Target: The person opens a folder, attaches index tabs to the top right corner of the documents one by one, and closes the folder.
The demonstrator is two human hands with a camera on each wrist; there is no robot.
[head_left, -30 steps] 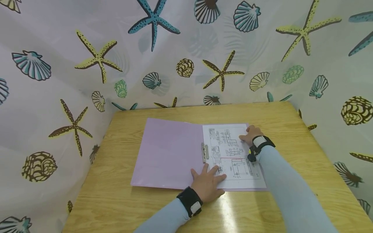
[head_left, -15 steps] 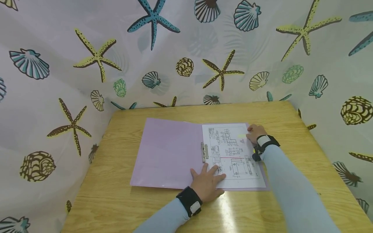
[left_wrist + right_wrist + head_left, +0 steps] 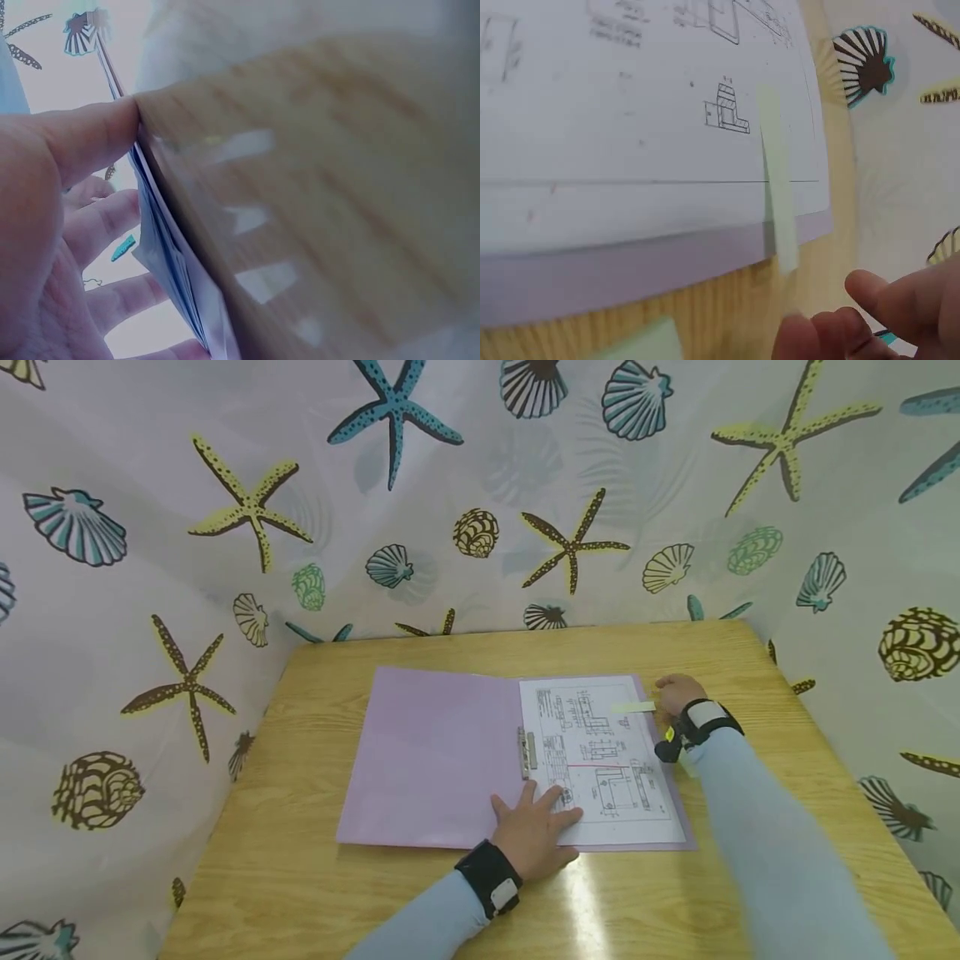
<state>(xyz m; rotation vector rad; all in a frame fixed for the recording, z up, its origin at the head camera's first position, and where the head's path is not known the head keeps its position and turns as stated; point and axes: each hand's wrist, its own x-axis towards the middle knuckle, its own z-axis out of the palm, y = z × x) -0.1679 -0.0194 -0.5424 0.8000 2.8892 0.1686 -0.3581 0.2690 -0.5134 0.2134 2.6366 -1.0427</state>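
A purple folder [image 3: 431, 752] lies spread on the table, with technical drawings [image 3: 585, 727] under a metal clip [image 3: 527, 752] on its right half. My left hand [image 3: 534, 839] rests on the drawing's lower left corner, fingers spread; the left wrist view shows its thumb at the folder's edge. A pale yellow-green sticky strip [image 3: 778, 180] lies across the page's right margin, its end sticking out past the folder. Just right of that end is my right hand [image 3: 678, 695], fingers loosely bent, nothing between them.
A pale green piece [image 3: 641, 345], partly cut off by the right wrist view, lies on the wooden table [image 3: 300, 777] beside the folder. A curtain [image 3: 465, 460] printed with shells and starfish hangs behind the table and along both sides.
My right hand has moved right, off the page and away from the folder's edge. The sticky strip it covered now shows in full. My left hand stays put.
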